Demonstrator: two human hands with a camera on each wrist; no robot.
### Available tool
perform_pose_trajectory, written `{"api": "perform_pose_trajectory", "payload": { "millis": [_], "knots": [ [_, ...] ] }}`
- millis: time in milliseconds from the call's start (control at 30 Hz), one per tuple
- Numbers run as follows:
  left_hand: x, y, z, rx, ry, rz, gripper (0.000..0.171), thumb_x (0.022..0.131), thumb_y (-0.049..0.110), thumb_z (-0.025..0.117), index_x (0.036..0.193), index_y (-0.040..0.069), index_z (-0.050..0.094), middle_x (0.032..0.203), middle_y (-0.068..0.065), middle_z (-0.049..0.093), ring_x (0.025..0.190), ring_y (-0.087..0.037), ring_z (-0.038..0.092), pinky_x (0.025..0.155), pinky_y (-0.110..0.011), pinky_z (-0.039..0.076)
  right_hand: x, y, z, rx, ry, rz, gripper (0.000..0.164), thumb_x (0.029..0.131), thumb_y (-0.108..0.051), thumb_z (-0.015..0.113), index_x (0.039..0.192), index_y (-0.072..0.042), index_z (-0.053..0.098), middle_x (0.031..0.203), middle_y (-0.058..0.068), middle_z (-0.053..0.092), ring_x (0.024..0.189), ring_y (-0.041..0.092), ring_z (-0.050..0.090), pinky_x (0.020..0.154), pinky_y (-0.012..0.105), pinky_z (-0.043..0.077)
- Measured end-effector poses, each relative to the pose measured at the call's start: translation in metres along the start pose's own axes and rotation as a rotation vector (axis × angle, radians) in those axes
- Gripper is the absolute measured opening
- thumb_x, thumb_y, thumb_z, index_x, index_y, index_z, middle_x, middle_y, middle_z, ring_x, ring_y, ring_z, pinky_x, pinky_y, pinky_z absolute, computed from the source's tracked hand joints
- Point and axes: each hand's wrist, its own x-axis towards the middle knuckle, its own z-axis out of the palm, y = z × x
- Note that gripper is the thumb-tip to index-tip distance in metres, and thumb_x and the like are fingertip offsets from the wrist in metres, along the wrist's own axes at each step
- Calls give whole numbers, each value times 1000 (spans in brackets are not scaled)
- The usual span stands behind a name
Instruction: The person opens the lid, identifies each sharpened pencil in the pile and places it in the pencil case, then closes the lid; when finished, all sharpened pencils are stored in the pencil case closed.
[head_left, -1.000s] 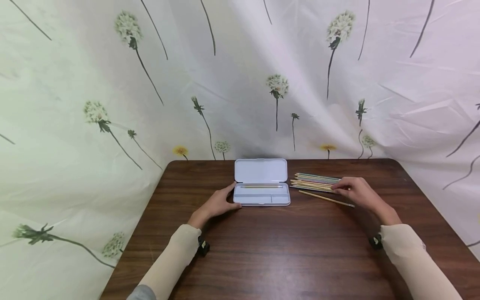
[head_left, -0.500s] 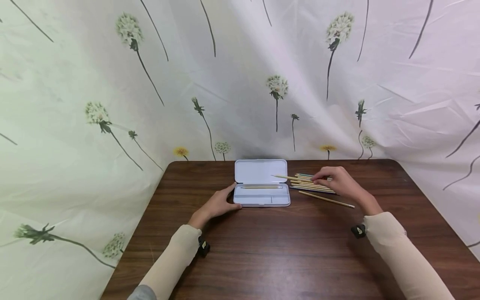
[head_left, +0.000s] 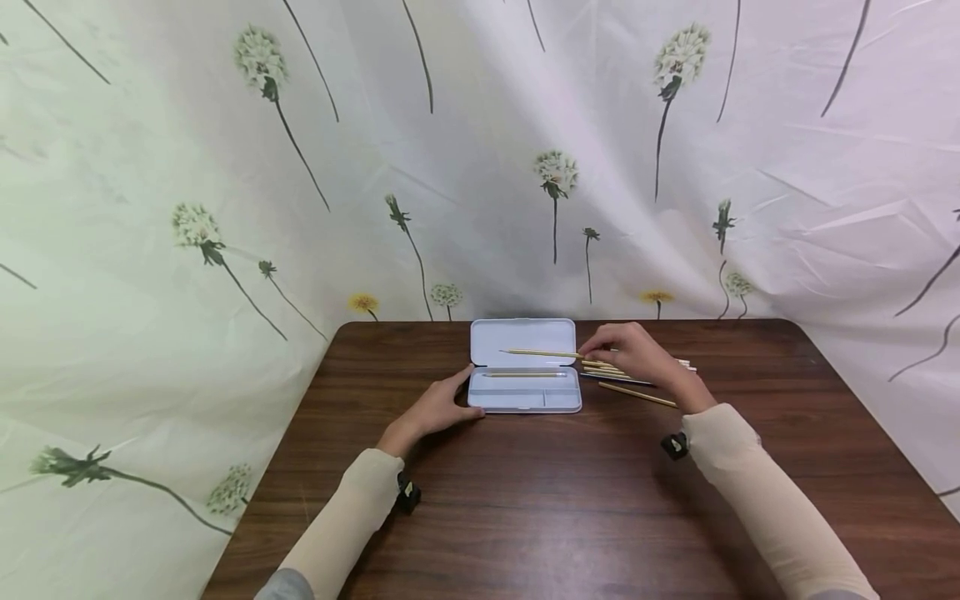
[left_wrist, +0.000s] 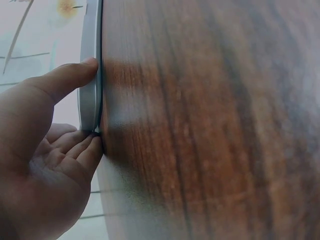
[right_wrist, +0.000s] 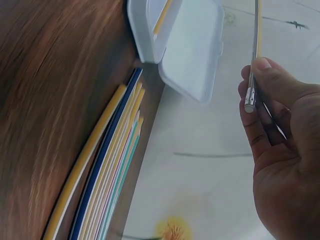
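Observation:
An open white pencil case (head_left: 506,401) stands near the table's far edge, its lid (head_left: 517,336) folded back. One yellow pencil (head_left: 525,375) lies in its rear compartment. My left hand (head_left: 431,410) holds the case's left end, thumb at the front corner and fingers at the back. Between thumb and fingers, my right hand (head_left: 630,350) pinches a yellow pencil (head_left: 542,352) near its eraser end. That pencil is raised in front of the lid, its tip pointing left. Below the right hand lies a row of pencils (right_wrist: 107,145), partly hidden in the head view.
A single yellow pencil (head_left: 637,394) lies slightly apart, in front of the row. The dark brown wooden table (head_left: 517,500) ends at a white cloth (head_left: 450,167) printed with dandelions, hanging behind it.
My right hand has lifted a yellow pencil from the row and carried it left, toward the case lid. The left hand has stayed in place on the case.

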Motion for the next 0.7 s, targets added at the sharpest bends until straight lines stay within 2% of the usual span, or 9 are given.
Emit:
{"api": "perform_pose_trajectory", "payload": {
  "millis": [167, 300, 433, 600, 700],
  "knots": [
    [0, 0, 0, -2, 4, -1, 94, 98, 35, 80, 170, 9, 26, 173, -15, 33, 158, -34, 38, 125, -54, 39, 13, -4, 13, 38, -45, 20, 14, 94, 3, 78, 104, -4, 85, 96, 5, 80, 85, 25, 75, 73, 29, 57],
    [0, 1, 0, 5, 1, -3, 94, 98, 36, 80, 170, 9, 26, 173, -14, 33, 159, -34, 38, 126, -53, 38, 19, -3, 25, 53, -70, 56, 15, 95, 0, 78, 104, -8, 86, 101, 2, 81, 88, 14, 73, 75, 28, 58],
    [0, 1, 0, 5, 1, -2, 94, 98, 36, 80, 170, 9, 25, 173, -14, 33, 159, -33, 37, 126, -52, 38, 23, 0, 37, 60, -69, 38, 15, 94, 0, 79, 103, -9, 86, 99, 3, 81, 87, 9, 71, 75, 27, 57],
    [-1, 0, 0, 7, 5, -1, 95, 98, 36, 80, 170, 8, 26, 173, -15, 34, 158, -34, 38, 125, -53, 39, 26, 3, 50, 73, -94, 34, 14, 94, 3, 78, 102, -6, 86, 97, 5, 81, 87, 12, 72, 75, 27, 59],
    [-1, 0, 0, 9, 6, -1, 94, 98, 37, 80, 170, 8, 26, 173, -15, 34, 158, -34, 39, 125, -53, 39, 27, 4, 56, 64, -112, 45, 16, 94, 3, 77, 101, -8, 86, 99, 4, 82, 89, 13, 73, 76, 29, 60]
  ]
}}
